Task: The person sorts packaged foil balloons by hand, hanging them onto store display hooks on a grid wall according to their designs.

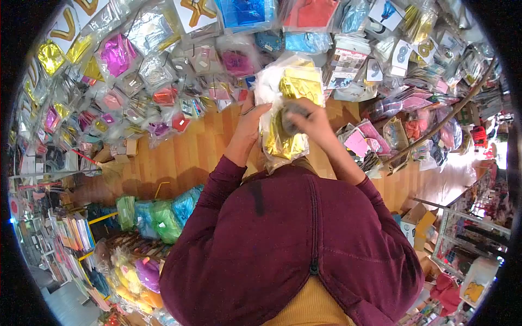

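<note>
In front of my chest is a clear plastic packet with shiny gold foil and some white inside. My left hand grips its left edge, thumb on the front; the other fingers are mostly hidden. My right hand is closed on a dark grey, crumpled, cloth-like bundle, held against the middle of the packet. Blur keeps me from telling exactly what this bundle is.
Bagged foil items, among them a purple packet and a blue packet, hang ahead. Below them lies a wooden floor. A long stick slants across the right side. Green bags sit behind on the left, a cardboard box on the right.
</note>
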`<state>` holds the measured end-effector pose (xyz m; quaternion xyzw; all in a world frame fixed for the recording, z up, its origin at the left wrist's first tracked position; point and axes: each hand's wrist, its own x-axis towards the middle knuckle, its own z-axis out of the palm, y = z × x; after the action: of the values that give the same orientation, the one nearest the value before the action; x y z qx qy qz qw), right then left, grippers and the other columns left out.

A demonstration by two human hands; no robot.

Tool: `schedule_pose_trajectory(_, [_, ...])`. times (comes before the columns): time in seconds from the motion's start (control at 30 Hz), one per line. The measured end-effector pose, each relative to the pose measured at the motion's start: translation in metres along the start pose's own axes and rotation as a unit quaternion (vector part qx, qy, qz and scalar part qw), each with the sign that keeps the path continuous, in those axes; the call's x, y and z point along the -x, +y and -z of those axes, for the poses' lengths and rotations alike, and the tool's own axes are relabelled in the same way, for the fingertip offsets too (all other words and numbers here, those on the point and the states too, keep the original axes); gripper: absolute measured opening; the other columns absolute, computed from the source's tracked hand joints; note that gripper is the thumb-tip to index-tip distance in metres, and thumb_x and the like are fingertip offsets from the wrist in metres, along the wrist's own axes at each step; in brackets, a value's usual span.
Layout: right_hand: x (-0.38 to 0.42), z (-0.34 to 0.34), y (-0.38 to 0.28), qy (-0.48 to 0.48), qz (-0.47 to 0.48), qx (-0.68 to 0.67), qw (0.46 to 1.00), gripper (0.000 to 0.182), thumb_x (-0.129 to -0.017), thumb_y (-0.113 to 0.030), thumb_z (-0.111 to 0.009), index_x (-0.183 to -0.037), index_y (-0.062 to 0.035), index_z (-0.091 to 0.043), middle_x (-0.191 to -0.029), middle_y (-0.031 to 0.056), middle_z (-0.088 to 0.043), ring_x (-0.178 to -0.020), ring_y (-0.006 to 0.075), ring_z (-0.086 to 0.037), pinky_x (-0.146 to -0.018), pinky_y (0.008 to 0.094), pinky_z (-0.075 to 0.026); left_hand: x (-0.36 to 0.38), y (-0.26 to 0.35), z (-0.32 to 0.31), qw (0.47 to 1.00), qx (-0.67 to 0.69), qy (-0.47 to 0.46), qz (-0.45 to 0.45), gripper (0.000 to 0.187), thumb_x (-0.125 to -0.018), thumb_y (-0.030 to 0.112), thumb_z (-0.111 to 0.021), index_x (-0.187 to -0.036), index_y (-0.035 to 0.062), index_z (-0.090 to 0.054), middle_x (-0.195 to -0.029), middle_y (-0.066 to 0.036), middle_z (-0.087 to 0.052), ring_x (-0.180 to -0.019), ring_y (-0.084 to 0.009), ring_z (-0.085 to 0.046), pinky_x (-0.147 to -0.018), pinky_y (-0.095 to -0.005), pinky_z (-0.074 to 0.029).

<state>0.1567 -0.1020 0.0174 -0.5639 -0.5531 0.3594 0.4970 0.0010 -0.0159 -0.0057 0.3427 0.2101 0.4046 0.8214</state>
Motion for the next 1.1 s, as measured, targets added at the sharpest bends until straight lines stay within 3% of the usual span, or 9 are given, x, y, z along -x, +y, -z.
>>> schedule_pose_trajectory(0.07, [-0.009, 0.015, -0.007, 0.157, -0.033, -0.036, 0.986, 0.013, -0.078, -0.009, -0.058, -0.088, -0.0017, -0.061, -0.082, 0.0046, -0.061, -0.075, 0.0109, -0.055, -0.067, 0.0255, -0.045, 0.004, 0.000, 0.002, 0.999, 0.030, 0.006, 0.013, 0.063, -0.071, -0.002, -0.053, -0.128, 0.0030, -0.026, -0.115, -0.013, -0.046, -0.105, -0.0242, -0.050, -0.085, -0.0348, -0.044])
schedule_pose_trajectory(0.13, [-0.024, 0.032, -0.014, 0.247, 0.013, -0.054, 0.967, 0.024, -0.078, -0.008, -0.057, -0.102, -0.0022, -0.057, -0.094, 0.0094, -0.060, -0.082, 0.0148, -0.056, -0.072, 0.0273, -0.044, 0.005, -0.001, 0.001, 1.000, 0.024, 0.007, -0.004, 0.065, -0.071, -0.003, -0.051, -0.130, 0.0028, -0.023, -0.117, -0.014, -0.045, -0.105, -0.0259, -0.050, -0.086, -0.0359, -0.045])
schedule_pose_trajectory(0.3, [-0.054, 0.003, -0.021, 0.153, 0.247, 0.304, 0.907, 0.044, -0.075, -0.015, -0.059, -0.117, -0.0071, -0.048, -0.121, 0.0169, -0.046, -0.112, 0.0348, -0.041, -0.095, 0.0436, -0.031, 0.008, -0.003, -0.007, 0.999, 0.044, 0.019, -0.002, 0.061, -0.072, -0.003, -0.049, -0.128, 0.0030, -0.026, -0.115, -0.014, -0.046, -0.102, -0.0257, -0.051, -0.085, -0.0359, -0.046])
schedule_pose_trajectory(0.47, [-0.053, -0.008, -0.014, 0.129, 0.152, 0.413, 0.889, 0.054, -0.073, -0.015, -0.059, -0.124, -0.0180, -0.043, -0.133, 0.0184, -0.031, -0.120, 0.0362, -0.032, -0.093, 0.0551, -0.027, 0.015, 0.004, -0.017, 0.998, 0.044, 0.034, -0.025, 0.057, -0.072, -0.004, -0.048, -0.126, 0.0027, -0.029, -0.113, -0.014, -0.048, -0.100, -0.0252, -0.052, -0.084, -0.0359, -0.046])
schedule_pose_trajectory(0.57, [-0.064, 0.025, 0.017, 0.166, 0.108, 0.389, 0.900, 0.056, -0.072, -0.008, -0.055, -0.125, -0.0196, -0.043, -0.131, 0.0200, -0.034, -0.120, 0.0387, -0.032, -0.095, 0.0513, -0.028, 0.025, -0.001, -0.014, 0.998, 0.049, 0.040, 0.006, 0.055, -0.073, -0.004, -0.047, -0.125, 0.0022, -0.030, -0.110, -0.014, -0.050, -0.098, -0.0256, -0.054, -0.083, -0.0357, -0.047])
schedule_pose_trajectory(0.77, [-0.075, 0.090, 0.087, 0.182, -0.010, 0.211, 0.960, 0.050, -0.071, 0.003, -0.043, -0.120, -0.0046, -0.047, -0.114, 0.0236, -0.051, -0.107, 0.0375, -0.047, -0.092, 0.0359, -0.037, 0.017, 0.002, -0.007, 0.996, 0.039, 0.072, -0.019, 0.049, -0.074, -0.002, -0.048, -0.122, 0.0013, -0.034, -0.105, -0.015, -0.052, -0.092, -0.0248, -0.056, -0.078, -0.0354, -0.049])
schedule_pose_trajectory(0.83, [-0.079, 0.094, 0.083, 0.235, 0.029, 0.156, 0.959, 0.042, -0.073, 0.004, -0.040, -0.114, 0.0029, -0.050, -0.109, 0.0197, -0.056, -0.101, 0.0283, -0.054, -0.087, 0.0309, -0.040, 0.015, 0.006, -0.007, 0.995, -0.008, 0.089, -0.038, 0.045, -0.074, -0.001, -0.048, -0.118, -0.0002, -0.037, -0.103, -0.015, -0.054, -0.091, -0.0241, -0.057, -0.078, -0.0350, -0.049])
schedule_pose_trajectory(0.87, [-0.077, 0.101, 0.081, 0.234, 0.002, -0.056, 0.971, 0.037, -0.075, 0.003, -0.041, -0.110, 0.0032, -0.054, -0.103, 0.0131, -0.059, -0.094, 0.0201, -0.055, -0.083, 0.0283, -0.041, 0.015, 0.006, -0.006, 0.995, -0.012, 0.092, -0.036, 0.045, -0.074, -0.001, -0.048, -0.118, -0.0002, -0.037, -0.103, -0.015, -0.054, -0.091, -0.0241, -0.057, -0.078, -0.0350, -0.049])
schedule_pose_trajectory(1.1, [-0.059, 0.174, 0.064, 0.294, -0.105, -0.350, 0.883, 0.023, -0.081, -0.006, -0.050, -0.100, 0.0050, -0.057, -0.090, 0.0111, -0.061, -0.074, 0.0159, -0.058, -0.067, 0.0257, -0.047, 0.001, 0.003, 0.004, 0.994, -0.021, 0.105, -0.004, 0.037, -0.074, 0.002, -0.051, -0.110, -0.0028, -0.042, -0.097, -0.016, -0.056, -0.084, -0.0250, -0.060, -0.071, -0.0332, -0.052])
